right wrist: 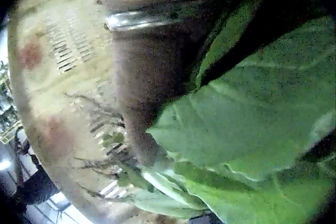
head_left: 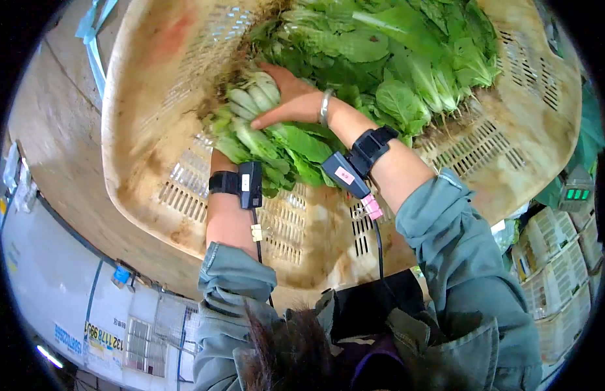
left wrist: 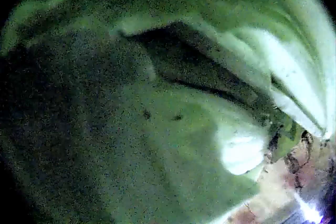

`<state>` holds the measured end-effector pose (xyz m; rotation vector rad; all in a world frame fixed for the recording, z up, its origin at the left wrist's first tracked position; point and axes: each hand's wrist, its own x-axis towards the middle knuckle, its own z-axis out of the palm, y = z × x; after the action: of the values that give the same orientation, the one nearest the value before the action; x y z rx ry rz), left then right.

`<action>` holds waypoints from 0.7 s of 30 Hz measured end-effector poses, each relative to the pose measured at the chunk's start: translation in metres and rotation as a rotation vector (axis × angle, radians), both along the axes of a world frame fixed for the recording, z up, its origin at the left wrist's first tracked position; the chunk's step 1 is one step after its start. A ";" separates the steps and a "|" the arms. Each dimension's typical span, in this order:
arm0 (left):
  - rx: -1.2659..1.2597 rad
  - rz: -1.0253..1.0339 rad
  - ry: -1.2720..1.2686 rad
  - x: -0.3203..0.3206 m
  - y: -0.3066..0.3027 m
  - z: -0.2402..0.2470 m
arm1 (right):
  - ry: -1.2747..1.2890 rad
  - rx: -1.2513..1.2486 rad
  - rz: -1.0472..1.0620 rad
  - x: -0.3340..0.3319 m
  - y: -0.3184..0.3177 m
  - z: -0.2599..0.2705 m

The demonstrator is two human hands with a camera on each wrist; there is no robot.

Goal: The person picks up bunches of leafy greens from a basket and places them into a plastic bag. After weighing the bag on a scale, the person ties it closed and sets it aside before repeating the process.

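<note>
A bunch of leafy greens (head_left: 250,140) with pale stems and soil-covered roots lies toward the left of a large basket. Over its stem end, my right hand (head_left: 286,101) grips it, thumb on the near side and fingers across the far side. My left hand (head_left: 222,159) reaches under the near side of the same bunch, its fingers hidden by leaves. Broad leaves and white stems (left wrist: 244,150) fill the left wrist view. In the right wrist view, the right hand (right wrist: 137,87) runs down beside green leaves (right wrist: 252,119), with thin roots to its left.
The cream plastic basket (head_left: 143,176) has slotted walls and a raised rim around the work. A larger heap of greens (head_left: 407,52) fills its back and right, roots toward the near right. Stacked crates (head_left: 553,267) and a green digital display (head_left: 576,194) are at right.
</note>
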<state>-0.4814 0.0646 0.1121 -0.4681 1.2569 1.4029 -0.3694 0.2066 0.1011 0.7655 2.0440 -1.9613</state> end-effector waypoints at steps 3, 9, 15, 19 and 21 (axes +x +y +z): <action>-0.114 -0.209 0.055 -0.001 0.021 -0.015 | 0.063 -0.336 -0.213 0.012 0.015 -0.021; -0.144 -0.111 -0.073 0.022 -0.006 0.049 | 0.080 -0.182 0.487 0.007 0.009 0.057; -0.193 -0.127 -0.034 0.037 -0.036 0.166 | 0.173 0.251 0.217 0.021 -0.046 0.192; -0.223 -0.151 0.012 0.043 -0.037 0.225 | 0.090 0.057 0.213 0.007 -0.053 0.238; -0.214 -0.204 0.037 0.049 -0.028 0.252 | 0.055 0.044 0.210 0.010 -0.051 0.267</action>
<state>-0.4326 0.0366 0.3639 -0.4464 1.4509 1.1157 -0.3593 0.1560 0.3680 0.4871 2.1093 -1.8463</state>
